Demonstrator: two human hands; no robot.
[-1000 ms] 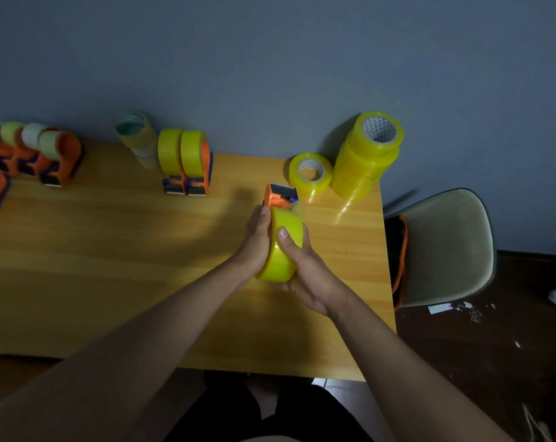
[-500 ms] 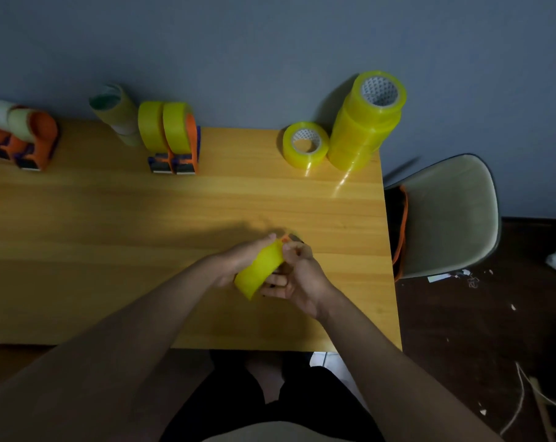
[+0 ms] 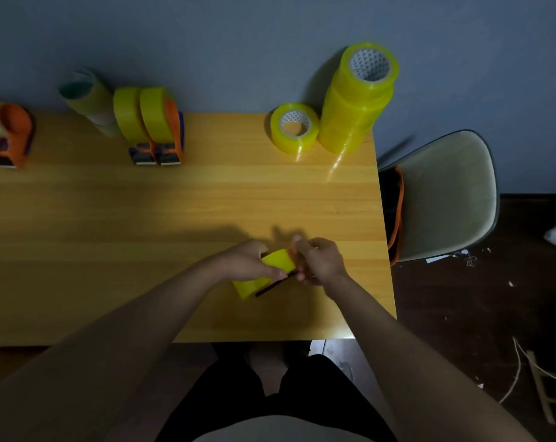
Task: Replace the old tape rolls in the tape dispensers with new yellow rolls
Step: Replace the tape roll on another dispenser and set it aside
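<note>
Left hand (image 3: 249,261) grips the yellow roll (image 3: 263,274) w/ dispenser, steadying it – right hand (image 3: 321,261) pinches at its orange front, prob. threading tape. Hands close together.

Both hands close together, left (image 3: 249,261) and right (image 3: 321,260), fingers curled

Glossy yellow tape rolls (image 3: 356,100) on a smooth wood-grain table (image 3: 142,212).

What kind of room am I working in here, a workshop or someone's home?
Likely a plain room at home or a small office, not a workshop: a wooden table against a bare grey wall, a plastic shell chair beside it, and scraps on the dark floor.
</note>
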